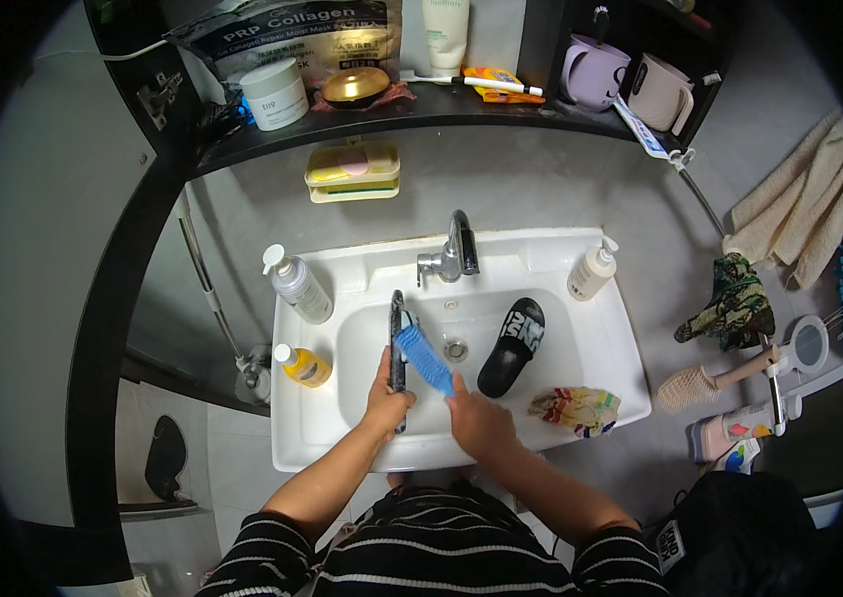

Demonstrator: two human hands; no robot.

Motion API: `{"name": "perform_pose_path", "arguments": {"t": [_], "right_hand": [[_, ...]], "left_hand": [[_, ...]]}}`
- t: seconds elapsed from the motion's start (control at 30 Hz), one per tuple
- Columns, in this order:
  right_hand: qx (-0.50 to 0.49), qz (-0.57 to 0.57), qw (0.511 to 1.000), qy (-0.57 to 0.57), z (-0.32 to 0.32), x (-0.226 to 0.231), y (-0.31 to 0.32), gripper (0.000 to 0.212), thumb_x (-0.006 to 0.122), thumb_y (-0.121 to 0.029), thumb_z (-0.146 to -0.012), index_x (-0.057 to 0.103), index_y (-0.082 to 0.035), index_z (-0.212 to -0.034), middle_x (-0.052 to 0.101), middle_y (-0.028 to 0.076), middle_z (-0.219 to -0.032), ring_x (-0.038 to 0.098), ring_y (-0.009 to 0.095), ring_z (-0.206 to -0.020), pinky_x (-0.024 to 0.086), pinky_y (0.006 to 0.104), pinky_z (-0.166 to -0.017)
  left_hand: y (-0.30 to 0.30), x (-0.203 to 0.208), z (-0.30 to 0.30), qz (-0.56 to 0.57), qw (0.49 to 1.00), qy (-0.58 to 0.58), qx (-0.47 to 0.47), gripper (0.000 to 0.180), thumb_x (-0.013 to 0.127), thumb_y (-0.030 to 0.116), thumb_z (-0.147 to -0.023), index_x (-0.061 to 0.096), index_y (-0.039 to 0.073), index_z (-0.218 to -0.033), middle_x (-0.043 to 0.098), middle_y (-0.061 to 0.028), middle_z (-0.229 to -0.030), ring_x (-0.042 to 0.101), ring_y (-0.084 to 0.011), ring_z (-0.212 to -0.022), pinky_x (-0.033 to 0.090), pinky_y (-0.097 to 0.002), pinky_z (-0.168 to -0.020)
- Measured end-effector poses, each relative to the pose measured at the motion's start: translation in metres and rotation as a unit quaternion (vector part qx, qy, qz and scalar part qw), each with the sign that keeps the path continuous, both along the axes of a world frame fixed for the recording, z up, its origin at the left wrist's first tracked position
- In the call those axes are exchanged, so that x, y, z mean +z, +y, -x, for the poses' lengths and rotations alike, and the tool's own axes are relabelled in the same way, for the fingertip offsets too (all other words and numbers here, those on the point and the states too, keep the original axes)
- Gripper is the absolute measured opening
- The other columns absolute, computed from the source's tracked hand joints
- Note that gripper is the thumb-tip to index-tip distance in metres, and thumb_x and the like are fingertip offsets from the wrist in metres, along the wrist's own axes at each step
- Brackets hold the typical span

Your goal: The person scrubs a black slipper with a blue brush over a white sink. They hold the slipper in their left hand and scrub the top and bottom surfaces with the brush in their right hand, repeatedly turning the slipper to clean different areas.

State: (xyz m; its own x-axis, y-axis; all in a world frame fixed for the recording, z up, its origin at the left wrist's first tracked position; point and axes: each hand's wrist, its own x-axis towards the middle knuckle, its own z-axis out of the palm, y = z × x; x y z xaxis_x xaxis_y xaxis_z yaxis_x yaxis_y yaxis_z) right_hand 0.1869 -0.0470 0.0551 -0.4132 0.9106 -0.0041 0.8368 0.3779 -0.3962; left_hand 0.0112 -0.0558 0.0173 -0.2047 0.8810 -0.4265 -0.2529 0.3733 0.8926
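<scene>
My left hand point(385, 406) grips a black slide sandal point(398, 348), turned on its edge over the left half of the white sink point(287, 433). In my right hand point(481, 426) is a blue scrubbing brush point(424, 360), its head against or very close to the sandal's strap side. A second black slide sandal point(507, 360) with pale lettering on its strap lies in the basin, right of the drain point(454, 349). The fingers of both hands are wrapped round what they hold.
The chrome faucet point(453, 254) stands behind the basin. Pump bottles point(299, 286) and a yellow bottle point(304, 366) line the left rim; another pump bottle point(592, 272) is at the back right. A crumpled patterned cloth point(579, 410) lies front right. A dark shelf point(421, 121) overhangs the back.
</scene>
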Motion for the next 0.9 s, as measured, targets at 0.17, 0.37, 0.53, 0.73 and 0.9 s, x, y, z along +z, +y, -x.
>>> {"name": "perform_pose_path", "arguments": {"t": [0.17,0.37,0.53,0.73,0.9], "right_hand": [[-0.034,0.005,0.999,-0.002,0.001,0.005,0.031,0.048,0.049,-0.032,-0.095,0.045,-0.003,-0.133,0.061,0.015,-0.072,0.062,0.034,-0.060,0.050,0.0472,-0.057],[0.017,-0.020,1.000,-0.017,-0.010,0.000,0.003,0.046,0.050,-0.032,-0.094,0.047,-0.007,-0.132,0.060,0.013,-0.071,0.061,0.033,-0.057,0.050,0.0461,-0.054],[-0.025,-0.076,0.997,0.000,-0.003,-0.003,0.032,0.045,0.052,-0.031,-0.093,0.049,-0.007,-0.130,0.059,0.011,-0.065,0.059,0.030,-0.050,0.049,0.0421,-0.048],[0.057,-0.078,0.995,-0.020,-0.013,-0.006,-0.011,0.049,0.056,-0.031,-0.090,0.047,-0.006,-0.132,0.056,0.012,-0.066,0.057,0.030,-0.048,0.048,0.0439,-0.046],[-0.008,-0.099,0.994,0.049,-0.001,-0.005,0.037,0.043,0.054,-0.028,-0.092,0.051,-0.005,-0.128,0.058,0.012,-0.064,0.058,0.031,-0.049,0.047,0.0443,-0.045]], "left_hand": [[-0.004,0.011,-0.009,0.016,0.999,0.011,-0.026,0.098,0.050,-0.017,-0.066,0.016,0.018,-0.151,0.057,-0.0022,-0.112,0.052,-0.0096,-0.072,0.043,-0.0219,-0.059],[-0.001,-0.003,0.004,-0.026,0.999,-0.019,-0.009,0.097,0.050,-0.015,-0.065,0.018,0.017,-0.151,0.056,0.0012,-0.099,0.048,-0.0078,-0.067,0.041,-0.0216,-0.057],[-0.006,0.005,-0.005,-0.002,0.999,-0.015,-0.038,0.097,0.050,-0.014,-0.064,0.020,0.019,-0.150,0.055,0.0015,-0.100,0.047,-0.0076,-0.066,0.040,-0.0210,-0.056],[-0.002,-0.004,0.008,-0.007,1.000,0.000,-0.027,0.097,0.050,-0.015,-0.064,0.021,0.018,-0.150,0.053,0.0020,-0.096,0.047,-0.0071,-0.065,0.040,-0.0204,-0.056],[-0.008,-0.004,-0.002,-0.022,0.999,-0.029,-0.035,0.089,0.051,-0.013,-0.060,0.035,0.013,-0.144,0.057,-0.0015,-0.088,0.051,-0.0117,-0.066,0.044,-0.0238,-0.058]]}}
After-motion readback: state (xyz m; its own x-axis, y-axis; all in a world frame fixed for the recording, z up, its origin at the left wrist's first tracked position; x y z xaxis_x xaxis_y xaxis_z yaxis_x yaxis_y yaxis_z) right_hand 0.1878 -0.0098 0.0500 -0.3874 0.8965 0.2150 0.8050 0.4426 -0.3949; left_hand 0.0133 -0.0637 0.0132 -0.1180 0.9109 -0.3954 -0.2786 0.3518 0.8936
